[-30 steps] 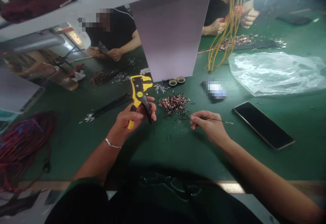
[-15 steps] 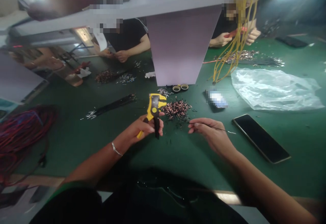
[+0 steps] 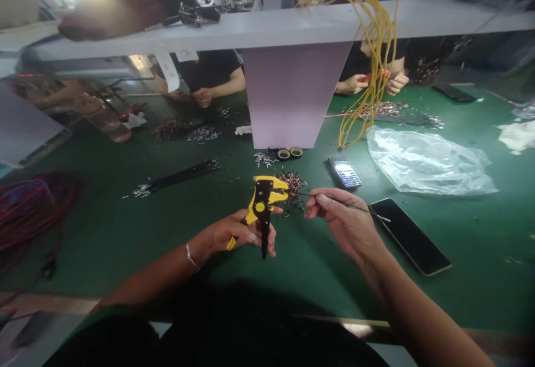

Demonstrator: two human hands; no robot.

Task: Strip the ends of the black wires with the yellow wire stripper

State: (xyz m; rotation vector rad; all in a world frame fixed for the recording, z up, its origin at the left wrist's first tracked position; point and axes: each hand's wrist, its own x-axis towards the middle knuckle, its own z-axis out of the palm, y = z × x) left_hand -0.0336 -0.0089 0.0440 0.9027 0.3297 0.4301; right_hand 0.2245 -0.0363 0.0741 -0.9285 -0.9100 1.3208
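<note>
A yellow and black wire stripper (image 3: pixel 261 206) is gripped in my left hand (image 3: pixel 240 232), its jaws pointing right. My right hand (image 3: pixel 340 214) pinches a thin black wire (image 3: pixel 356 207) between thumb and fingers. One end of that wire reaches left to the stripper's jaws; whether it sits inside them I cannot tell. The other end, pale and tipped, sticks out over the right side of my hand. Just beyond the jaws lies a heap of short black and copper offcuts (image 3: pixel 296 182), partly hidden by the tool.
On the green table (image 3: pixel 167 233) lie a bundle of black wires (image 3: pixel 179 179), a phone (image 3: pixel 412 237), a small device with a lit screen (image 3: pixel 346 172), tape rolls (image 3: pixel 290 153) and a clear plastic bag (image 3: pixel 430 161). Yellow wires (image 3: pixel 376 49) hang from the shelf. Co-workers sit opposite.
The wire stripper has turned more upright and moved toward my right hand. The wire's left end has come to its jaws. The head view has shifted slightly.
</note>
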